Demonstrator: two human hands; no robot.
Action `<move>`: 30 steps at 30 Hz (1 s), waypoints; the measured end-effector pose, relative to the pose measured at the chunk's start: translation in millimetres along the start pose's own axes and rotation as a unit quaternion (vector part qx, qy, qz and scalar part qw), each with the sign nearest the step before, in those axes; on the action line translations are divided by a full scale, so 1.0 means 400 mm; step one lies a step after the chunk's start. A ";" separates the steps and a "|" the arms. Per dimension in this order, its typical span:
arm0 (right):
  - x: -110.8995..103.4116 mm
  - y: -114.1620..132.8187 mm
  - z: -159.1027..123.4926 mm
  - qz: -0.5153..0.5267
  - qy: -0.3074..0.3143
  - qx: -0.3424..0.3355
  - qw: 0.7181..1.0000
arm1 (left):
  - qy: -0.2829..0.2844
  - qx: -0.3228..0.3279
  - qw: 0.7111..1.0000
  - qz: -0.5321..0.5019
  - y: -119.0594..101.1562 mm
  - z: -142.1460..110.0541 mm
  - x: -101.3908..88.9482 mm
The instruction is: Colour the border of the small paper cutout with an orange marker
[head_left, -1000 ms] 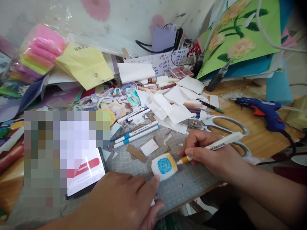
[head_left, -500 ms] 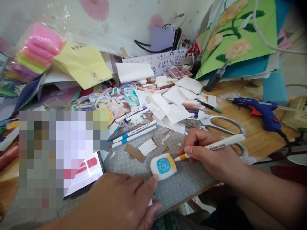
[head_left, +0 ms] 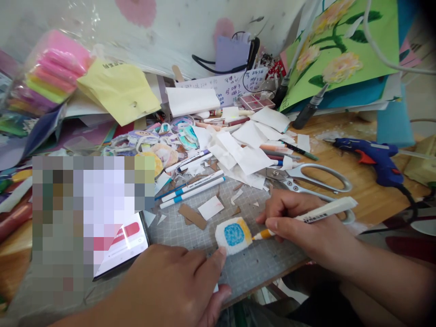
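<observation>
The right hand (head_left: 299, 227) gripped a white marker (head_left: 316, 213) between thumb and fingers, closed around its barrel, with the orange tip resting at the right edge of a small patch (head_left: 233, 235). The left hand (head_left: 177, 286) lay flat on the cutting mat (head_left: 259, 263), holding nothing, one fingertip pressing the patch's lower left corner to pin it down.

The patch sat on the mat near the front edge, between the two hands. It was white and fuzzy-edged, with a blue rounded square filled in at its middle and a yellow-orange band along its upper right side. The rest of the border, left and bottom, was bare white. By that showing, the blue seemed finished and the orange edging only partly done, with most of the rim left to colour.

Just behind the right hand lay scissors (head_left: 306, 177), and farther right a blue glue gun (head_left: 371, 156) on the wooden table. Two blue-capped pens (head_left: 192, 186) lay near the mat's far edge among paper scraps (head_left: 245, 154). A phone (head_left: 122, 245) rested to the left of the patch, partly blurred out.
</observation>
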State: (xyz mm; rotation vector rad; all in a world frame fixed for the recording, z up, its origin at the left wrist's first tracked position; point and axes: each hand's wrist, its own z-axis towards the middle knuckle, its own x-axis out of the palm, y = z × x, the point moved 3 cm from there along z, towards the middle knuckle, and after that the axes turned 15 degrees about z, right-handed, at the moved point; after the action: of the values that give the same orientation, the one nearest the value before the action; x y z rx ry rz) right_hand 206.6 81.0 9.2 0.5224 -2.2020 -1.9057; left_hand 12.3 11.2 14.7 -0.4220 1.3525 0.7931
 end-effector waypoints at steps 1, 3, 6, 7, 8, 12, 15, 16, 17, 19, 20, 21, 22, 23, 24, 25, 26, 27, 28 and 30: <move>-0.001 0.001 -0.001 -0.001 -0.004 0.002 1.000 | 0.003 0.001 1.000 0.000 0.000 0.001 -0.003; -0.001 0.001 -0.004 -0.004 -0.004 0.005 1.000 | 0.020 0.004 1.000 0.005 0.001 0.003 -0.006; 0.000 0.001 -0.008 -0.003 0.005 0.002 1.000 | 0.045 0.013 0.999 0.008 -0.001 0.004 -0.007; 0.000 0.001 -0.009 -0.002 0.002 -0.002 1.000 | 0.044 0.016 0.999 0.008 -0.002 0.004 -0.007; 0.001 0.000 -0.010 0.000 -0.002 -0.006 1.000 | 0.037 0.017 0.999 0.007 -0.002 0.004 -0.008; 0.009 -0.004 -0.014 0.003 0.009 -0.005 1.000 | 0.034 0.009 0.999 0.001 -0.003 0.005 -0.005; 0.015 -0.006 -0.015 -0.002 0.010 -0.008 1.000 | 0.058 0.013 0.998 -0.005 -0.003 0.007 -0.002; 0.017 -0.007 -0.015 -0.004 0.012 -0.009 1.000 | 0.067 0.014 0.998 -0.006 -0.002 0.008 -0.001; 0.018 -0.007 -0.014 -0.007 0.013 -0.011 1.000 | 0.076 0.014 0.997 -0.010 -0.002 0.009 0.000; 0.019 -0.008 -0.015 -0.013 0.016 -0.017 1.000 | 0.094 0.016 0.995 -0.019 -0.004 0.011 0.001; 0.017 -0.009 -0.016 -0.013 0.019 -0.018 1.000 | 0.103 0.013 0.994 -0.020 -0.004 0.011 0.001; 0.014 -0.011 -0.018 -0.010 0.022 -0.015 1.000 | 0.109 0.010 0.994 -0.021 -0.005 0.011 0.000; 0.009 -0.013 -0.021 -0.001 0.024 -0.011 1.000 | 0.107 0.006 0.994 -0.021 -0.005 0.012 -0.001; 0.003 -0.015 -0.025 0.016 0.025 -0.002 1.000 | 0.105 0.001 0.994 -0.021 -0.005 0.012 -0.001; -0.004 -0.019 -0.030 0.042 0.026 0.010 0.999 | 0.097 -0.005 0.995 -0.022 -0.006 0.012 -0.002; -0.010 -0.023 -0.035 0.077 0.026 0.031 0.996 | 0.086 -0.010 0.996 -0.024 -0.006 0.012 -0.003; -0.014 -0.027 -0.042 0.118 0.031 0.057 0.991 | 0.073 -0.017 0.997 -0.026 -0.005 0.012 -0.003; -0.015 -0.032 -0.048 0.156 0.042 0.085 0.983 | 0.061 -0.024 0.997 -0.027 -0.004 0.012 -0.005; -0.012 -0.036 -0.054 0.187 0.059 0.113 0.974 | 0.050 -0.028 0.998 -0.027 -0.003 0.011 -0.008; 0.000 -0.040 -0.064 0.216 0.091 0.148 0.961 | 0.042 -0.044 0.998 -0.021 0.001 0.011 -0.015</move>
State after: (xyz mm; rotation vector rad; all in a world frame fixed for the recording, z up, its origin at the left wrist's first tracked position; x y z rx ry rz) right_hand 218.2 55.8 -2.5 0.2184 -2.2573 -1.2710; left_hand 14.9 12.8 21.5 -0.5560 1.3848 0.8094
